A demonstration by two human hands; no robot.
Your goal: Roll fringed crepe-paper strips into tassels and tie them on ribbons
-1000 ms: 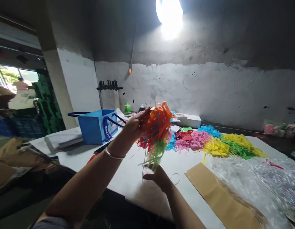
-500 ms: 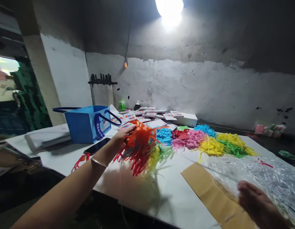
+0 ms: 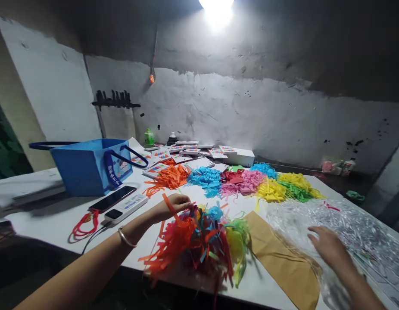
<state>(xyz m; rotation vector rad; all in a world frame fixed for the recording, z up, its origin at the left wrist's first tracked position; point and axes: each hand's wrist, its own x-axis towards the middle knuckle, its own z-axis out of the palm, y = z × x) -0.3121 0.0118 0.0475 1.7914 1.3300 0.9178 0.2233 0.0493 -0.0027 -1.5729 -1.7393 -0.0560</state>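
Observation:
My left hand (image 3: 175,206) is closed around the top of a multicoloured paper tassel garland (image 3: 199,241). Its orange, red, blue, yellow and green strips hang down at the table's front edge. On the right, my right hand (image 3: 328,247) reaches over a clear plastic bag (image 3: 293,224), fingers stretched out and nothing visible in them. Whether it touches the plastic I cannot tell. A flat brown paper sheet (image 3: 280,262) lies between the garland and that hand. Behind the garland sit piles of orange tassels (image 3: 172,176), blue tassels (image 3: 206,178), pink tassels (image 3: 249,181) and yellow tassels (image 3: 271,190).
A blue gift bag (image 3: 79,170) stands on the left of the white table (image 3: 135,254). In front of it lie a phone (image 3: 113,199), a white device (image 3: 126,209) and a red cord (image 3: 86,226). Printed cards (image 3: 189,150) are heaped by the wall. Silvery strips (image 3: 364,228) cover the right.
My left hand has brought the tassel garland down and nearer to the front edge, uncovering the orange pile. My right hand has moved up over the plastic. The view has turned right.

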